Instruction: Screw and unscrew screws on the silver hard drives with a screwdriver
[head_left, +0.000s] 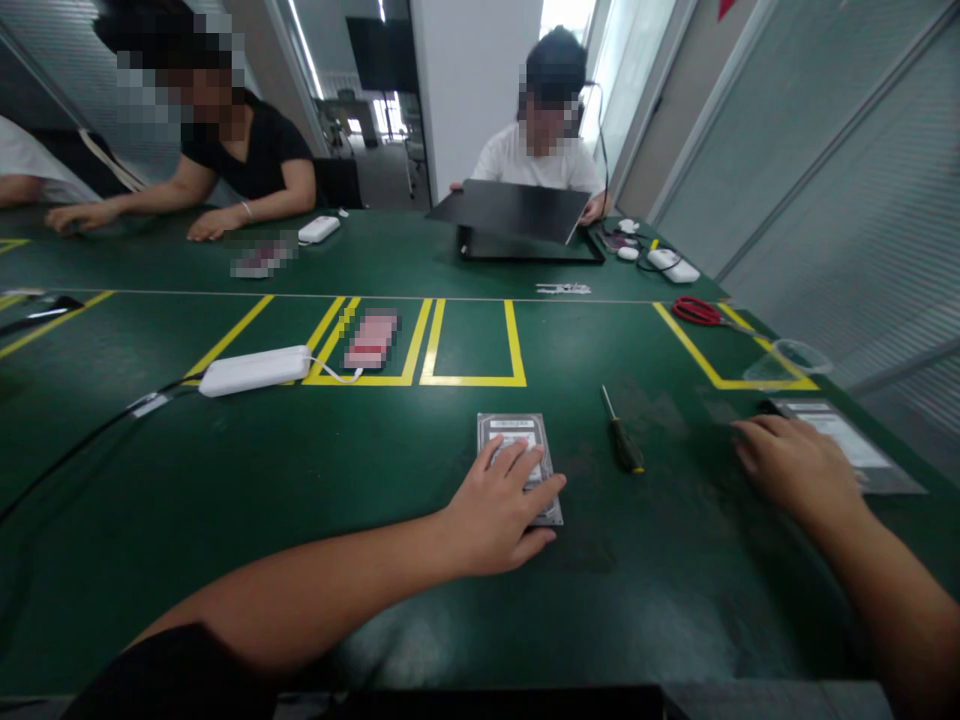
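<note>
My left hand (506, 500) lies over a hard drive (515, 424) with a white label, its fingers spread across the drive's face. The drive rests flat on the green table. To its right lies a screwdriver (624, 445) with a dark handle, shaft pointing away from me. My right hand (799, 465) is at the right, over the left edge of a clear flat bag (889, 480) with a white label. Its fingers are loosely bent, the tips a little apart, and I see nothing held. A small dark thing (769, 407) shows just behind that hand; its kind is unclear.
Red-handled scissors (697, 312) and a clear plastic piece (799, 358) lie at the back right. A white power strip (255, 371) with cables and a phone (371, 340) are at left. Yellow tape (474, 381) marks the table. Across it, a person holds a dark panel (517, 208); others sit left.
</note>
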